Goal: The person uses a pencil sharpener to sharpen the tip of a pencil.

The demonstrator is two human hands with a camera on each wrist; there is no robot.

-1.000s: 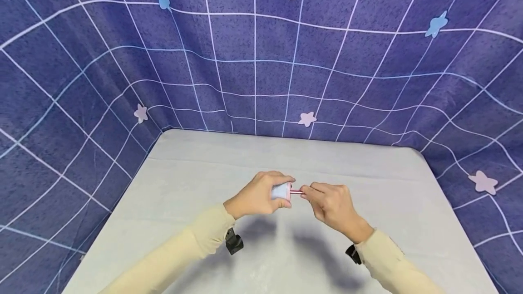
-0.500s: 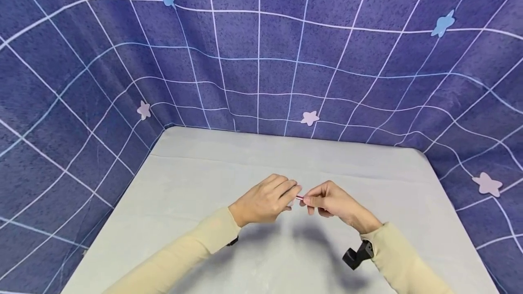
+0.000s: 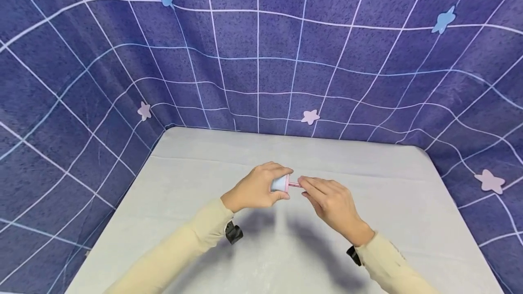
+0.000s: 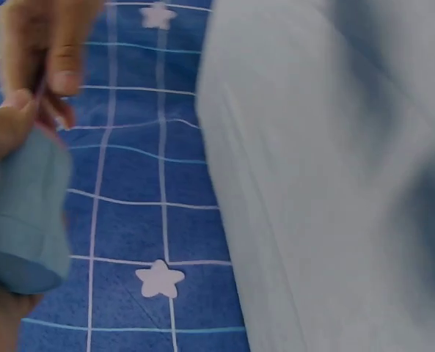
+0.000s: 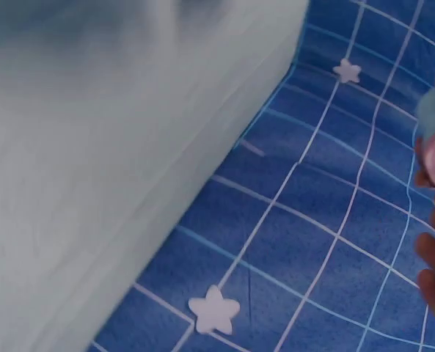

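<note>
Seemingly a turning step is underway, its next move calling for a steady hold: above the white cloth-covered table [image 3: 204,162], a light-blue, pink-rimmed tapered cylinder [image 3: 279,183] is gripped by the left hand [image 3: 258,187], the thin pinkish-red rod [image 3: 294,184] at its right end being pinched by the right hand [image 3: 333,203].

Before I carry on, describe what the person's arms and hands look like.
Both arms wear long cream sleeves; the left sleeve and the right sleeve end at the wrist. A small black device shows by each cuff, one at the left cuff, one at the right. The left hand and right hand wear no gloves.
</note>
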